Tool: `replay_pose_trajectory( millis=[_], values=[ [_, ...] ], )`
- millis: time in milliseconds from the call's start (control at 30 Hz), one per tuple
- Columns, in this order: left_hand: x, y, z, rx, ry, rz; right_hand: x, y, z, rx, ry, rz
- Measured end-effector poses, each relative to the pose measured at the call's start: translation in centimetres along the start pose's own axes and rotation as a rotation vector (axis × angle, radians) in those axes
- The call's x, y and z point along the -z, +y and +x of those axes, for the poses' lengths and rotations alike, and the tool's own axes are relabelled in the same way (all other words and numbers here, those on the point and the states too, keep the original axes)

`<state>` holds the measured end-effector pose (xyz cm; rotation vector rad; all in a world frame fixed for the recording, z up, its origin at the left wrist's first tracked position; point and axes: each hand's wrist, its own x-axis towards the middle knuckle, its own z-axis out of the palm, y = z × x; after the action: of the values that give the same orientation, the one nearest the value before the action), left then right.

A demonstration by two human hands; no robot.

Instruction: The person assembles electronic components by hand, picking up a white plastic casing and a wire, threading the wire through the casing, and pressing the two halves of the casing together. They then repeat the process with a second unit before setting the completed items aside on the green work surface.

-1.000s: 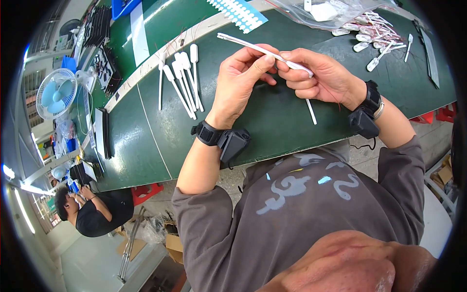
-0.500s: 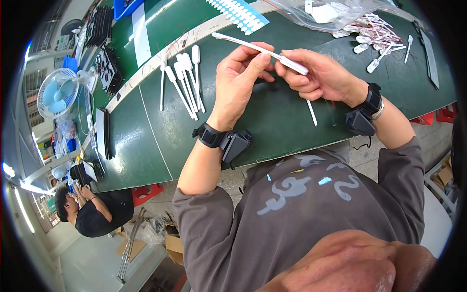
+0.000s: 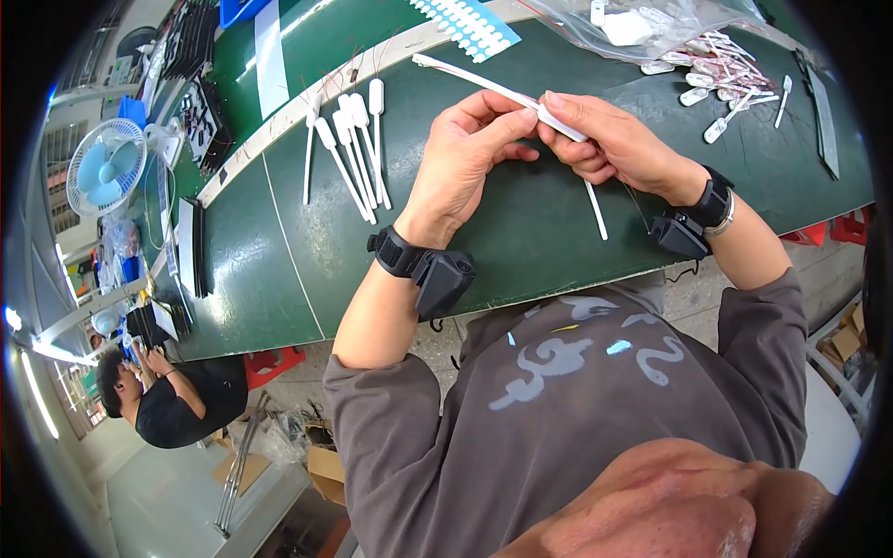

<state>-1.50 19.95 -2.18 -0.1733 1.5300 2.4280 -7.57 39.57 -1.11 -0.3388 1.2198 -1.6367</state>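
A slim white plastic stick [image 3: 474,78] with a wider flat head is held slantwise above the green table, its thin end pointing up and left. My left hand [image 3: 460,153] pinches the shaft between thumb and forefinger, close to the head. Around the wide head my right hand [image 3: 619,139] is closed, thumb on top. Reddish wire seems to run along the shaft. Below my right hand another white stick [image 3: 596,212] lies on the table, its upper part hidden, and a thin wire hangs nearby. Left of my hands lie several similar white sticks [image 3: 350,153] with wide heads.
At the far right lies a pile of small white pieces with reddish wires [image 3: 716,79], beside a clear plastic bag [image 3: 688,28]. A blue sheet of white stickers [image 3: 465,28] and a dark flat bar [image 3: 822,126] lie there too. A co-worker [image 3: 177,395] sits far left.
My left thumb has slid along the shaft toward the wide head, and the left forefinger has drawn back a little. The right hand keeps its hold. The view has shifted slightly.
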Motion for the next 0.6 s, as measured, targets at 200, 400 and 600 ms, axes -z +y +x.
replay_pose_trajectory(
  millis=[200, 400, 600],
  values=[
    [-0.1, 0.1, -0.1, -0.005, 0.005, 0.021, 0.1, 0.2, 0.0, 0.014, -0.015, -0.064],
    [-1.1, 0.0, -0.5, -0.078, 0.048, 0.033, -0.5, 0.7, -0.2, 0.100, 0.055, -0.184],
    [-1.9, -0.3, -0.8, -0.209, 0.118, 0.229, -0.3, 0.4, -0.1, 0.068, -0.008, -0.165]
  ],
)
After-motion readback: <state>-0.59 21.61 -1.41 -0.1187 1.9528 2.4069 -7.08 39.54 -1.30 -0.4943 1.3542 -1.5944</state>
